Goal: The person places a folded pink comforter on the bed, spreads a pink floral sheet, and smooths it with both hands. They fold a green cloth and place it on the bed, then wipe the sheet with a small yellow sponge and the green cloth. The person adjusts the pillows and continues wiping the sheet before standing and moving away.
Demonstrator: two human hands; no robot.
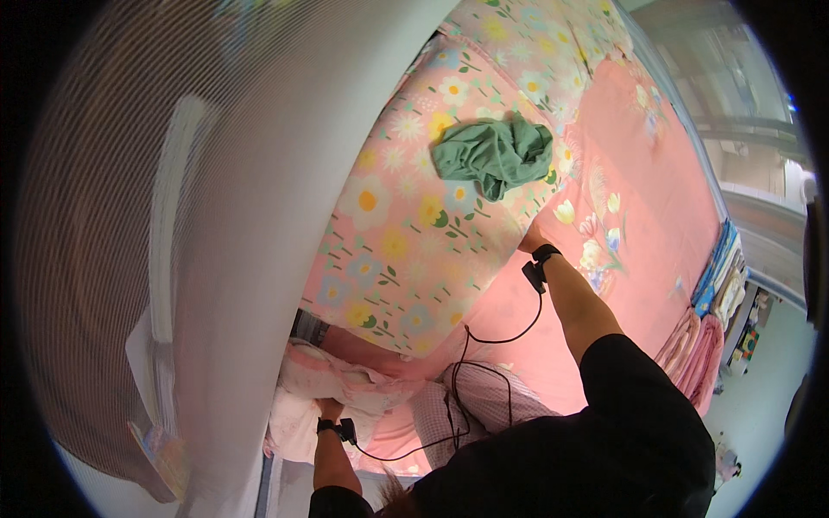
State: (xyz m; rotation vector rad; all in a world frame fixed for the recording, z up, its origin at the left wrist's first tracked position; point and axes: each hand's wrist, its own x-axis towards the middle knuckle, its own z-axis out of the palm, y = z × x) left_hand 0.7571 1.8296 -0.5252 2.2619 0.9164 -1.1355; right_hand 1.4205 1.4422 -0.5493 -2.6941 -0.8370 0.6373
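A pink quilt (380, 233) printed with large white, yellow and blue flowers is spread over the bed. At its right edge is my right hand (533, 238), its fingers hidden at the quilt's border. My left hand (330, 407) is at the lower left, against a pale pink and white patterned pillow (298, 406); the fingers are tucked out of sight there. On top of the quilt lies a crumpled green cloth (492, 155), apart from both hands. Each wrist wears a black band with a small device and a cable (509, 338).
A pink flowered sheet (639, 173) covers the bed's right side. Folded pink textiles (691, 354) and a stack of blue and white cloths (721, 268) sit at the right edge. A translucent mesh curtain (259, 216) hangs along the left. My legs in checked trousers (484, 397) rest on the bed.
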